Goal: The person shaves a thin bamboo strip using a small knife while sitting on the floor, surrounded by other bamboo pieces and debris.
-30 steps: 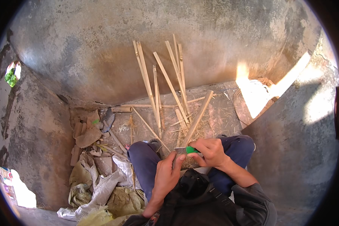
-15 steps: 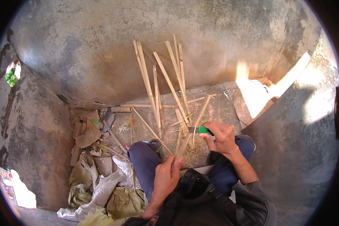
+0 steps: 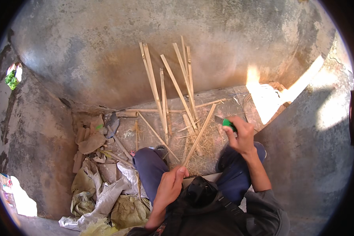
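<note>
Low in front of my body, my left hand (image 3: 170, 185) is closed on the near end of a bamboo strip (image 3: 199, 135), which slants away to the upper right. My right hand (image 3: 241, 134) grips the green handle of a knife (image 3: 229, 125). Its short blade points left, a little apart from the strip's far end. Thin shavings (image 3: 203, 159) lie heaped on the floor under the strip, between my knees. Beyond them, several split bamboo strips (image 3: 177, 86) lean against the wall.
Crumpled sacks (image 3: 102, 196) lie at the lower left, by my left knee. Broken tiles and scraps (image 3: 91, 142) fill the left corner. Concrete walls (image 3: 106, 59) enclose the space on the far side, left and right. A sunlit patch (image 3: 263, 102) falls at the right corner.
The knife in my right hand has moved off the strip, up and to the right. The strip in my left hand has shifted slightly and turned.
</note>
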`<state>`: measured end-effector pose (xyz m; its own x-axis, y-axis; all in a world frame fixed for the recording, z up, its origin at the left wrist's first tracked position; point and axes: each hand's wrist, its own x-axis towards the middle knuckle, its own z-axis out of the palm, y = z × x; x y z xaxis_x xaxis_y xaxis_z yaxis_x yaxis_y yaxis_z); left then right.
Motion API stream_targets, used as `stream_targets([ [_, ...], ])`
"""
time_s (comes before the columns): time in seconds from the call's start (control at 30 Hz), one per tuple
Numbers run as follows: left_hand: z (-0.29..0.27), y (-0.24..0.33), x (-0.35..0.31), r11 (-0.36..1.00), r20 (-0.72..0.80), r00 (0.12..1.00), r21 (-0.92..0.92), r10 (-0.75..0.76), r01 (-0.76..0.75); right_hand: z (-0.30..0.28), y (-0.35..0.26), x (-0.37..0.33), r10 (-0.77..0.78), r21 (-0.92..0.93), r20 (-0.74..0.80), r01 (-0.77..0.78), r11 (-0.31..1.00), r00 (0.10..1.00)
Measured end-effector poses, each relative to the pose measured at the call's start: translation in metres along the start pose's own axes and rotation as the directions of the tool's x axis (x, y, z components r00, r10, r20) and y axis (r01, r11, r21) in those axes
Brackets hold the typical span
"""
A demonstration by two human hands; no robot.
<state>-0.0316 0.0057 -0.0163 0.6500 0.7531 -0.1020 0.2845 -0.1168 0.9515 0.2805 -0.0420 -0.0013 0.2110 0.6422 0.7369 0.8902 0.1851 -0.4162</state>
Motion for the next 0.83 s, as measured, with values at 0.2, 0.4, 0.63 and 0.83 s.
stream_targets([
  [0.2,0.005,0.018,0.011,0.995,-0.020,0.999,0.092,0.034,-0.032,0.022,-0.042,-0.025,-0.132,0.117,0.189,0.112,0.987,0.973],
  [0.4,0.008,0.023,0.015,0.993,-0.020,0.996,0.076,0.088,-0.086,0.034,-0.059,-0.037,-0.145,0.172,0.182,0.113,0.979,0.973],
  [0.63,0.008,0.025,0.013,0.993,-0.031,0.997,0.098,0.075,-0.072,0.032,-0.060,-0.031,-0.153,0.097,0.183,0.137,0.986,0.971],
  [0.83,0.006,0.026,0.011,0.992,-0.029,0.997,0.103,0.076,-0.072,0.029,-0.057,-0.023,-0.195,0.022,0.180,0.195,0.981,0.964],
])
